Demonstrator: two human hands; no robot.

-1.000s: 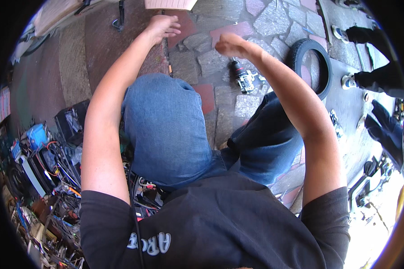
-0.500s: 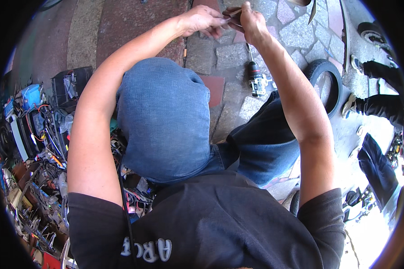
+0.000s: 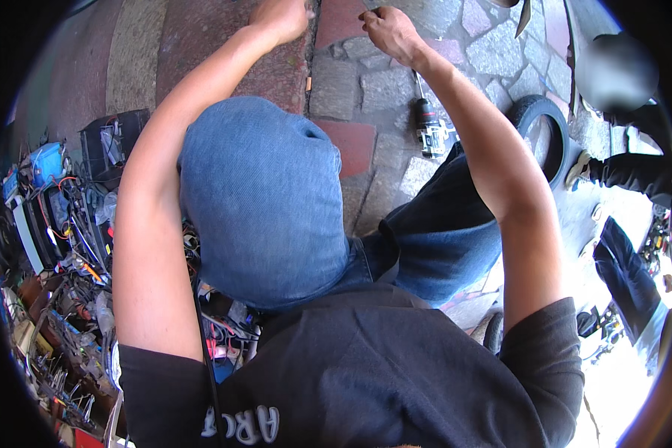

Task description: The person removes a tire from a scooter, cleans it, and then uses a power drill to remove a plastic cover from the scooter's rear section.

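My left hand (image 3: 280, 20) is at the top edge of the view, over the dark red paving, with most of its fingers cut off. To its right, my right hand (image 3: 392, 33) hangs over the stone paving (image 3: 336, 89) with its fingers curled together. Something small and dark may be at its fingertips, too small to name. The two hands are apart. Below my right hand, beside my forearm, a power drill (image 3: 428, 134) with a long thin bit rests on the stones.
A black tyre (image 3: 564, 149) stands or lies right of my right forearm. Tangled parts and cables (image 3: 75, 239) pile up on the left, with a blue box (image 3: 47, 164) and a black case (image 3: 112, 145). Another person's dark-trousered leg (image 3: 631, 175) shows at right.
My hands were together at the top centre and have separated. The left one moved left and up; the right one moved slightly left. A blurred round patch now shows at upper right.
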